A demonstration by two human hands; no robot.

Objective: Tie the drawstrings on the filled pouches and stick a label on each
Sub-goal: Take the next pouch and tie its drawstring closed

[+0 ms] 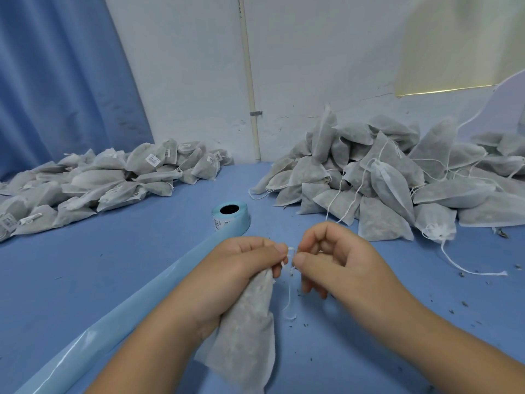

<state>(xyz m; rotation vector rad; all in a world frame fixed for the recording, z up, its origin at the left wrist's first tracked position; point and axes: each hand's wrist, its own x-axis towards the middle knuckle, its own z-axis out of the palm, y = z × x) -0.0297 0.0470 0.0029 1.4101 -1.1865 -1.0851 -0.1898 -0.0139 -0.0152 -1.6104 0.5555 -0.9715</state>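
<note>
Hands front and centre, both working over the blue table (119, 268). Left hand (241, 268) is wrapped tight around the neck of a filled pouch (247, 331), whose grey body hangs down toward the camera along the left forearm. Right hand (335, 260) sits just beside it, thumb and forefinger pinched together on the white drawstring (289, 282) right at the pouch's mouth; a loop of that string dangles between the two hands. Dark crumbs are scattered on the table under and beside the right arm. A strip of pale blue backing paper (119, 311) runs diagonally past the left arm, up to the label roll (230, 217) lying just beyond the hands. Farther back on the right, a heap of untied pouches (397, 183) with loose strings trailing onto the table. Farther back on the left, a flatter pile of labelled pouches (108, 180), white stickers showing. Behind it all, a white wall and a blue curtain (56, 81) at left.
</note>
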